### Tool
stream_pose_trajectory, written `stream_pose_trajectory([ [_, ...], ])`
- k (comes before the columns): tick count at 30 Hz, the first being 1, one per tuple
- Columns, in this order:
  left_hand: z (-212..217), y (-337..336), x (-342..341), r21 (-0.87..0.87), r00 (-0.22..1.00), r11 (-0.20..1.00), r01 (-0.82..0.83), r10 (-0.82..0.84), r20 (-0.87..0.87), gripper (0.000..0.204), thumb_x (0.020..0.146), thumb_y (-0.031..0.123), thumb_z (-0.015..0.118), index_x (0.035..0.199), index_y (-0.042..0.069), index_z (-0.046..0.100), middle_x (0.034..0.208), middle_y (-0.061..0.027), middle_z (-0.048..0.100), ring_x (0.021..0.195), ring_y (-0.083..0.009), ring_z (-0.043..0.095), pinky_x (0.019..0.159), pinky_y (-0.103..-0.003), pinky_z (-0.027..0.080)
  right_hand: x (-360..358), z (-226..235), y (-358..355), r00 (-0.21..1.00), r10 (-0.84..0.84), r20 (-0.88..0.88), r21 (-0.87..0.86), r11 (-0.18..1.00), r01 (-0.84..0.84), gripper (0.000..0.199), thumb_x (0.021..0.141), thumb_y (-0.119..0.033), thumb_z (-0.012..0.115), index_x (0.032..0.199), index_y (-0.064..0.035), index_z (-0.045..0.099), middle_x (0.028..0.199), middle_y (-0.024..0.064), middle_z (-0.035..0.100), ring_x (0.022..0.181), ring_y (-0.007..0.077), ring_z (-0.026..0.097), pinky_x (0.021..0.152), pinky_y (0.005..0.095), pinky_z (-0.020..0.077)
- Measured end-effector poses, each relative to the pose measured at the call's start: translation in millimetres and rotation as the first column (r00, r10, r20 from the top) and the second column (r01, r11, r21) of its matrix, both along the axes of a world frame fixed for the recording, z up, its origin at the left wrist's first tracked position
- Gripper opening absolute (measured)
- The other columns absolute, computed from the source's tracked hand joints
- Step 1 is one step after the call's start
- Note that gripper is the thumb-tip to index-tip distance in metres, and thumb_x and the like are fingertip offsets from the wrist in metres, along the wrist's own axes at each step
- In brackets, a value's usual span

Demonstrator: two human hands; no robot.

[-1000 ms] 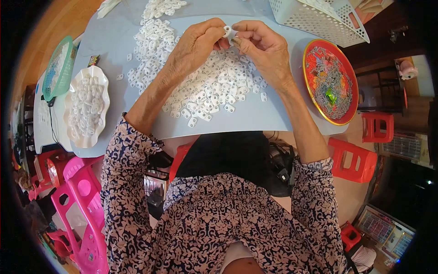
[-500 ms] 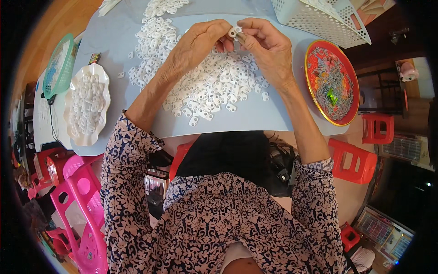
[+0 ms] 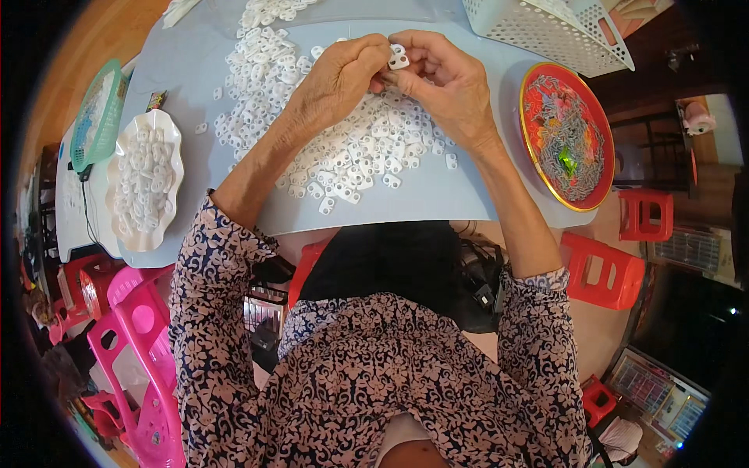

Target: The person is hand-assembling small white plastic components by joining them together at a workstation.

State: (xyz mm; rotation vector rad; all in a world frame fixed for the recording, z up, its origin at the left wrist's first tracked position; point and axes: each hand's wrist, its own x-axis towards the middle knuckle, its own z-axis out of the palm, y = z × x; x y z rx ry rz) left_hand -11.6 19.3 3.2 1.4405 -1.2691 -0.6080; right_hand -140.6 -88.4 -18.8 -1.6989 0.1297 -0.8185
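Observation:
Between my hands, above the far part of the pile, is a small white plastic piece with two round holes (image 3: 399,58). My left hand (image 3: 347,74) is closed, its fingertips pinching at the piece's left side. My right hand (image 3: 452,86) curls round from the other side, thumb below and fingers above, also closed on the piece. Beneath both hands spreads a large heap of similar white two-holed plastic pieces (image 3: 359,152) on the pale blue table (image 3: 437,199). Whatever the fingertips cover is hidden.
A red gold-rimmed tray (image 3: 524,129) of small grey screw-like parts stands on the right. On the left are a scalloped white dish (image 3: 178,168) of white pieces and a green basket (image 3: 97,129). A perforated white basket (image 3: 507,27) sits far right. Pink chair (image 3: 144,343) and red stools (image 3: 601,269) surround the table.
The white piece has turned between my fingers, its holed face now showing more. My right hand has shifted slightly left and closed further round it.

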Motion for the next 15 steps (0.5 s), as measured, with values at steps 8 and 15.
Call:
stream_pose_trajectory([
  [8,-2.6,0.1,-4.2,-0.058,0.997,0.997,-0.046,0.05,0.064,0.028,0.093,0.02,0.042,0.076,-0.001,0.048,0.064,-0.0018,0.048,0.062,-0.0086,0.047,0.058,-0.024,0.041,1.4,-1.9,-2.7,0.985,-0.16,0.069,-0.321,0.931,0.174,0.03,0.072,-0.004,0.072,0.1,-0.0043,0.063,0.071,0.0002,0.059,0.062,0.0068,0.055,0.061,0.0203,0.0501],
  [15,-3.3,-0.2,-3.4,-0.077,0.997,0.996,-0.052,0.057,0.056,0.027,0.094,0.021,0.043,0.079,-0.001,0.051,0.065,-0.0023,0.05,0.062,-0.0084,0.047,0.057,-0.024,0.04,-1.5,1.2,-0.4,0.986,-0.162,0.04,-0.336,0.927,0.166,0.03,0.073,-0.004,0.071,0.102,-0.0034,0.063,0.073,0.0002,0.059,0.065,0.0066,0.056,0.062,0.0201,0.05],
])
